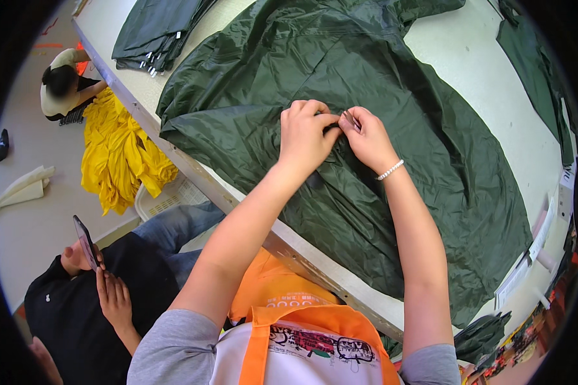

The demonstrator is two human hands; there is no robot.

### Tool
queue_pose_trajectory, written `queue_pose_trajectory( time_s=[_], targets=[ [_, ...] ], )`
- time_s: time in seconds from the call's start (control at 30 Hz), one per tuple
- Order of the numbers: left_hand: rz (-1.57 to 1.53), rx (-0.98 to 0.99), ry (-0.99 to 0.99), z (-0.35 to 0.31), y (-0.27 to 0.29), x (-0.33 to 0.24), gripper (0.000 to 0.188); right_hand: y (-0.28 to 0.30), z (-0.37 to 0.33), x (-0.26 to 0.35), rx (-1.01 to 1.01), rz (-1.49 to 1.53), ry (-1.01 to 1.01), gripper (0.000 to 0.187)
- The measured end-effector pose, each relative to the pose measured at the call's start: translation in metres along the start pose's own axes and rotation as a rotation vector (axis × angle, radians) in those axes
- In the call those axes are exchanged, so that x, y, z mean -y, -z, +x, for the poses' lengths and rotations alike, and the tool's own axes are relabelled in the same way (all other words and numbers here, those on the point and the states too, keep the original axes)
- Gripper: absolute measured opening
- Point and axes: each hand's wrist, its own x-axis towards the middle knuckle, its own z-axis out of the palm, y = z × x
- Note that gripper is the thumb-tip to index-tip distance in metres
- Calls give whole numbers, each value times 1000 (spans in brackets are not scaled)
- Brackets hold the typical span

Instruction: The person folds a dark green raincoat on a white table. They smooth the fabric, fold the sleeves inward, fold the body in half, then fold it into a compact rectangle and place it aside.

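1. We find a large, shiny, dark green piece of thin fabric [456, 186] spread over the white-topped bench [453, 48], reaching close to the near edge and, toward the lower right, lying near that edge's right end.
2. The left hand [302, 133] is narrowed, thumb and forefinger closed in what we judge to be a pinch on a gather at the middle of the fabric.
3. The right hand [370, 140], with a white beaded bracelet [390, 170] at its wrist, is also narrowed. Its thumb and forefinger hold a small, slim, shiny object [351, 118]; we cannot tell its kind. The fingertips of both hands meet or nearly meet.
4. A stack of folded dark green fabric with small white tags [164, 32] lies by the bench's upper-left corner, apart from the hands.
5. Beyond the near edge, on the left, we note a heap of bright yellow fabric [119, 151] and a seated person in black [103, 308] holding a dark phone [87, 242].
6. On progress: the piece is laid open, creased and unfolded. We judge the close work at the pinch to be unfinished; how much is left, we cannot establish.
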Motion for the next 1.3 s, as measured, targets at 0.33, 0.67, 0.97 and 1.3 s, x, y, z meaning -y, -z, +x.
queue_pose_trajectory(
  time_s=[0.33, 0.67, 0.97, 1.3],
  targets=[
    [-349, 210, 143, 9, -5, 28, 9, 6, -45, 6, -182, -316, -11, 29],
    [-351, 260, 185, 12, -6, 27, 12, -5, -44, 1, -157, -435, 61, 22],
    [-297, 197, 141, 9, -14, 30, 12, -5, -41, -5, -157, -348, 52, 21],
    [-609, 220, 155, -28, 82, -5, 4, 8, -24, -16, -219, 34, -110, 24]
  ],
)
